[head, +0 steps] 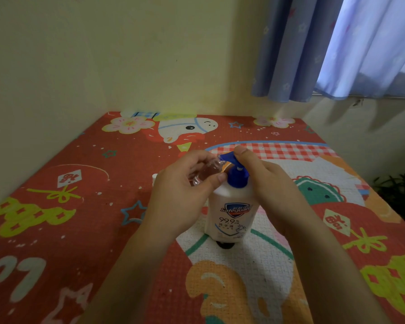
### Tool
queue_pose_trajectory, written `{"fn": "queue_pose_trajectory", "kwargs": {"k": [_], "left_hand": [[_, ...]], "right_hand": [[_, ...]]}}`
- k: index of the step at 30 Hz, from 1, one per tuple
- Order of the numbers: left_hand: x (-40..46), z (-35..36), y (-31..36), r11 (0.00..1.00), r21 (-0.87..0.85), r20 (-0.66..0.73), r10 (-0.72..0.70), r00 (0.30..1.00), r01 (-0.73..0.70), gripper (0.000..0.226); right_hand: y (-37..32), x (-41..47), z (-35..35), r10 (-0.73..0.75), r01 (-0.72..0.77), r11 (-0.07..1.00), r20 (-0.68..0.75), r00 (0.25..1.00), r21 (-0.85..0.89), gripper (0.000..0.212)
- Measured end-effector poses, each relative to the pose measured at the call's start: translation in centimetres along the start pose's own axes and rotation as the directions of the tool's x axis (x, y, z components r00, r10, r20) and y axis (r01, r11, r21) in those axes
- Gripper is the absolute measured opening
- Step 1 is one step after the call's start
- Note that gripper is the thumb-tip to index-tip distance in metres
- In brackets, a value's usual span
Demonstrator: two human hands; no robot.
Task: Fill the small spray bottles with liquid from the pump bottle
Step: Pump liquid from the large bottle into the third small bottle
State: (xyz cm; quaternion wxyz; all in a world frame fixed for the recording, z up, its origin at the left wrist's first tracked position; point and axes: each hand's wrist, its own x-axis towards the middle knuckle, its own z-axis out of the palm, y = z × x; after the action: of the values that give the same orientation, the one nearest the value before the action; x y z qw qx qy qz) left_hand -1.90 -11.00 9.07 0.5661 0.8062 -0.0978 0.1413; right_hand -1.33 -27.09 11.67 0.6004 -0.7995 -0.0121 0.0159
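Centrally on the bench (56, 206), which is covered by a red cloth printed with cartoon animals, flowers and yellow knots, stands an upright white plastic pump bottle (232, 216) with a blue pump head (234, 169) and a blue shield label. Both forearms reach in from the bottom edge and meet above it. The left hand (182, 190) is turned with its back toward the camera, fingers curled round a small clear plastic spray bottle (205, 173); the thumb lies across the little bottle's lower side, beside the pump collar. That small bottle is tilted, its open mouth up and to the right, right at the tip of the blue spout. It looks to hold some clear liquid, though how much cannot be told. The right hand (264, 174) comes over from the right side, its thumb laid flat on top of the pump head and the other fingers curled behind the bottle's neck and shoulder, mostly hidden. A small white object (154, 178) peeks out on the cloth just behind the left hand, too hidden to identify. Cream walls close the corner behind, and a blue curtain (313, 47) hangs at upper right.
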Motion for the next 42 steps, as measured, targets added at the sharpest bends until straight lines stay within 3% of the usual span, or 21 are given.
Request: {"fn": "queue_pose_trajectory", "kwargs": {"k": [24,27,34,39,42], "left_hand": [[-0.1,-0.4,-0.3,0.998,-0.056,0.000,0.035,0.999,-0.035,0.024],[-0.1,-0.5,-0.5,0.997,-0.079,-0.010,0.022,1.000,-0.023,0.024],[-0.4,-0.8,-0.6,0.994,-0.105,-0.025,0.020,0.999,-0.022,0.023],[-0.7,-1.5,-0.5,0.994,-0.102,-0.071,0.041,0.997,-0.048,0.018],[-0.9,-2.0,-0.7,0.993,-0.109,-0.090,0.031,0.995,-0.040,0.019]], "right_hand": [[-0.2,-0.1,0.1,0.025,-0.026,1.000,-0.071,0.997,-0.009,0.062],[-0.4,-0.4,0.2,-0.008,0.004,0.999,-0.081,0.997,-0.051,0.072],[-0.5,-0.5,0.4,-0.190,0.174,0.978,-0.143,0.971,-0.119,0.070],[-0.4,-0.5,0.4,-0.332,0.291,0.937,-0.230,0.915,-0.193,0.024],[-0.3,-0.6,0.5,-0.395,0.351,0.914,-0.259,0.881,-0.202,0.025]]}}
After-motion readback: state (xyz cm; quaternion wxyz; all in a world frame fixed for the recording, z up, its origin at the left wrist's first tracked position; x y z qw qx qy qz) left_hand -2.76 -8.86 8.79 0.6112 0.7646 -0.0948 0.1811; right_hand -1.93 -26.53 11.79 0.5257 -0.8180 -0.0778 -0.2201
